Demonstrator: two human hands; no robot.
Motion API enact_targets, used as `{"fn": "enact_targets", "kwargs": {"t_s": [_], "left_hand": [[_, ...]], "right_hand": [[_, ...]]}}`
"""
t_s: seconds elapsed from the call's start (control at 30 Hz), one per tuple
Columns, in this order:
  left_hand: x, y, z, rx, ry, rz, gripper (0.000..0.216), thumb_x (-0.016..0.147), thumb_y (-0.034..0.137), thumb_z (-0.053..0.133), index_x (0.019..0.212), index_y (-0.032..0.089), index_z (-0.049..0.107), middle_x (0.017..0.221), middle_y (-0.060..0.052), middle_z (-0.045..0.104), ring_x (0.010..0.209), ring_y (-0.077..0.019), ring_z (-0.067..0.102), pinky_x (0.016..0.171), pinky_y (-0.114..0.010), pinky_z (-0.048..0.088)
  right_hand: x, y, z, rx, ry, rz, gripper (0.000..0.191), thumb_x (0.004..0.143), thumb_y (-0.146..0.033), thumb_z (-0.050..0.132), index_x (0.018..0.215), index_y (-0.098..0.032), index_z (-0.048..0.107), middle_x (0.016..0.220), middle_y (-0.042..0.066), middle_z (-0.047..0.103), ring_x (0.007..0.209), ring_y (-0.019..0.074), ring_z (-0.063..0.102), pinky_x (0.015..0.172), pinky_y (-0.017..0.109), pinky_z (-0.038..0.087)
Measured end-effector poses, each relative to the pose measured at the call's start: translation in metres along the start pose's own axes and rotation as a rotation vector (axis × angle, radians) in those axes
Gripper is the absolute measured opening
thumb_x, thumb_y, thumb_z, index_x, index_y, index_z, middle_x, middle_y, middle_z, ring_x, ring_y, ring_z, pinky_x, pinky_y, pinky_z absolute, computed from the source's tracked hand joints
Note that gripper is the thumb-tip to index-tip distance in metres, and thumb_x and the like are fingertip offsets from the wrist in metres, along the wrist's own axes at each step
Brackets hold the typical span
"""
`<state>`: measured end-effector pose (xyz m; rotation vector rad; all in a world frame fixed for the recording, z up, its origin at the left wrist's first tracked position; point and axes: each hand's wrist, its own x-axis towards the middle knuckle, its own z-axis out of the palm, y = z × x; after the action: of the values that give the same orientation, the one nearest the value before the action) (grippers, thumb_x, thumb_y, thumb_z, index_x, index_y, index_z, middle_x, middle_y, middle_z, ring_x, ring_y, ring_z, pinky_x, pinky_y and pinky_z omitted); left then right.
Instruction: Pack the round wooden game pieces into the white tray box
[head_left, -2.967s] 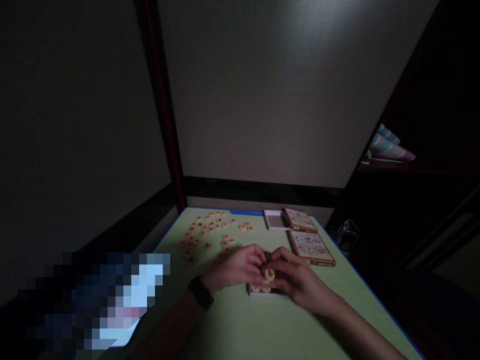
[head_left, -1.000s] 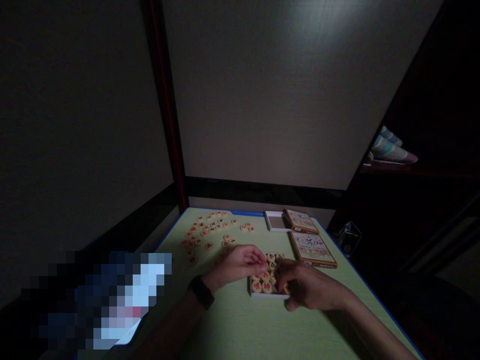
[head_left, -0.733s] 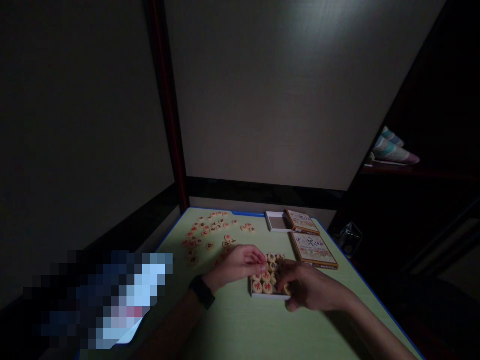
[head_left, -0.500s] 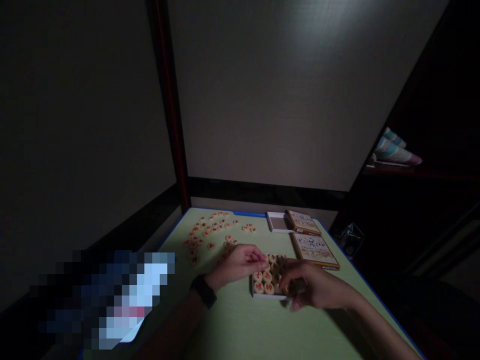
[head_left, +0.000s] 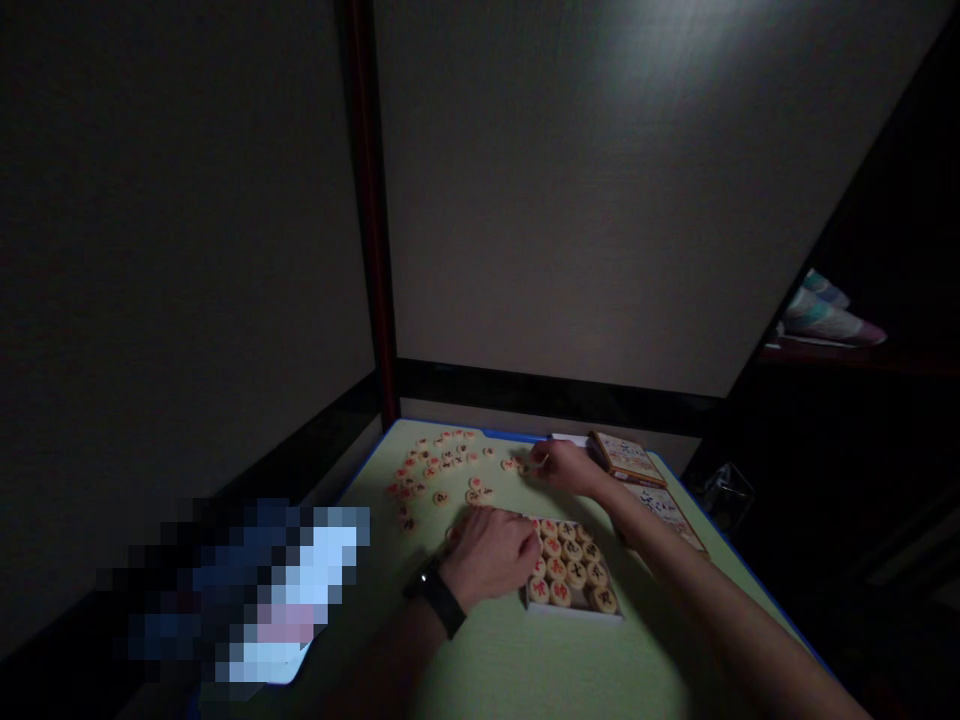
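A small white box (head_left: 574, 612) full of round wooden game pieces with red and black characters sits on the green table (head_left: 510, 660). My left hand (head_left: 491, 550), a dark band on its wrist, rests curled against the box's left side. My right hand (head_left: 566, 466) stretches to the far part of the table, its fingers bent down over a few loose pieces (head_left: 513, 465). Several more loose pieces (head_left: 435, 470) lie scattered at the far left. The dim light hides whether the right fingers hold a piece.
Two printed box lids (head_left: 626, 457) lie at the far right, partly behind my right arm. The table has a blue edge (head_left: 360, 475). A clear glass (head_left: 726, 490) stands off the right side. A dark red post (head_left: 371, 220) rises behind.
My right hand has left the box and reached away to the far loose pieces. My left hand has stayed at the box's left side. The view has shifted left.
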<state>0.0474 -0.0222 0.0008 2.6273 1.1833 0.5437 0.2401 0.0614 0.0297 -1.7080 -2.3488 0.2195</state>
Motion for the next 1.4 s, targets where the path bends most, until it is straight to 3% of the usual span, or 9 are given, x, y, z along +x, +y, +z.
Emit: {"fn": "enact_targets", "kwargs": {"t_s": [0.13, 0.23, 0.43, 0.6, 0.83, 1.03, 1.13, 1.27, 1.4], "left_hand": [[-0.001, 0.004, 0.001, 0.007, -0.002, 0.021, 0.028, 0.088, 0.026, 0.05, 0.078, 0.017, 0.075, 0.077, -0.011, 0.074, 0.069, -0.0222, 0.064, 0.074, -0.033, 0.046], [-0.004, 0.01, 0.003, 0.03, 0.004, 0.082, 0.026, 0.086, 0.029, 0.053, 0.08, 0.016, 0.075, 0.078, -0.012, 0.074, 0.069, -0.0238, 0.065, 0.072, -0.035, 0.045], [-0.009, 0.027, 0.01, 0.02, -0.049, 0.229, 0.025, 0.085, 0.031, 0.055, 0.082, 0.015, 0.075, 0.077, -0.014, 0.075, 0.066, -0.026, 0.066, 0.064, -0.036, 0.042], [-0.009, 0.029, 0.017, -0.012, -0.048, 0.281, 0.027, 0.084, 0.033, 0.055, 0.082, 0.016, 0.076, 0.078, -0.016, 0.075, 0.067, -0.0298, 0.067, 0.06, -0.041, 0.04], [-0.008, 0.029, 0.022, -0.021, -0.03, 0.314, 0.027, 0.083, 0.032, 0.057, 0.079, 0.014, 0.077, 0.074, -0.017, 0.074, 0.062, -0.03, 0.067, 0.057, -0.042, 0.037], [-0.008, 0.029, 0.024, 0.054, -0.057, 0.274, 0.028, 0.084, 0.033, 0.052, 0.079, 0.018, 0.075, 0.078, -0.01, 0.076, 0.065, -0.0263, 0.069, 0.056, -0.036, 0.039], [-0.008, 0.029, 0.023, 0.075, -0.071, 0.247, 0.03, 0.084, 0.034, 0.051, 0.079, 0.017, 0.075, 0.079, -0.009, 0.076, 0.069, -0.0266, 0.07, 0.058, -0.036, 0.041], [-0.008, 0.03, 0.022, 0.083, -0.072, 0.255, 0.031, 0.085, 0.033, 0.051, 0.079, 0.016, 0.076, 0.08, -0.009, 0.076, 0.07, -0.027, 0.071, 0.062, -0.037, 0.044], [-0.008, 0.03, 0.023, 0.078, -0.052, 0.235, 0.032, 0.085, 0.033, 0.05, 0.08, 0.016, 0.076, 0.079, -0.01, 0.076, 0.069, -0.0274, 0.071, 0.064, -0.038, 0.045]], "right_hand": [[0.019, -0.001, 0.01, -0.056, 0.012, 0.033, 0.022, 0.079, -0.028, 0.071, 0.097, -0.015, 0.073, 0.099, 0.015, 0.075, 0.089, 0.027, 0.069, 0.071, 0.028, 0.045], [0.026, -0.004, 0.009, -0.062, 0.005, 0.015, 0.017, 0.08, -0.024, 0.068, 0.095, -0.017, 0.074, 0.099, 0.014, 0.075, 0.088, 0.0251, 0.069, 0.071, 0.027, 0.045], [0.035, -0.031, 0.013, 0.034, -0.139, -0.2, 0.032, 0.071, 0.002, 0.059, 0.09, -0.015, 0.077, 0.084, 0.005, 0.077, 0.077, 0.0164, 0.069, 0.069, 0.021, 0.046], [0.033, -0.056, 0.026, 0.094, -0.233, -0.361, 0.034, 0.069, 0.003, 0.059, 0.089, -0.016, 0.079, 0.084, 0.003, 0.078, 0.078, 0.0163, 0.07, 0.073, 0.022, 0.048], [0.029, -0.085, 0.028, 0.15, -0.31, -0.458, 0.042, 0.067, 0.009, 0.055, 0.092, -0.016, 0.078, 0.079, 0.0, 0.077, 0.075, 0.0136, 0.07, 0.069, 0.02, 0.048], [0.023, -0.11, 0.026, 0.113, -0.425, -0.557, 0.032, 0.069, -0.005, 0.077, 0.098, -0.018, 0.077, 0.081, -0.001, 0.073, 0.074, 0.0126, 0.066, 0.066, 0.02, 0.044], [0.025, -0.115, 0.024, 0.041, -0.395, -0.588, 0.037, 0.069, -0.011, 0.081, 0.104, -0.018, 0.076, 0.087, 0.001, 0.074, 0.079, 0.015, 0.066, 0.069, 0.022, 0.045], [0.038, -0.115, 0.019, 0.002, -0.257, -0.591, 0.03, 0.073, -0.005, 0.072, 0.099, -0.018, 0.077, 0.096, 0.004, 0.076, 0.09, 0.0188, 0.067, 0.077, 0.024, 0.045], [0.056, -0.11, 0.016, 0.019, -0.21, -0.561, 0.037, 0.071, 0.006, 0.059, 0.095, -0.016, 0.077, 0.084, 0.003, 0.076, 0.081, 0.0169, 0.068, 0.072, 0.023, 0.045]]}}
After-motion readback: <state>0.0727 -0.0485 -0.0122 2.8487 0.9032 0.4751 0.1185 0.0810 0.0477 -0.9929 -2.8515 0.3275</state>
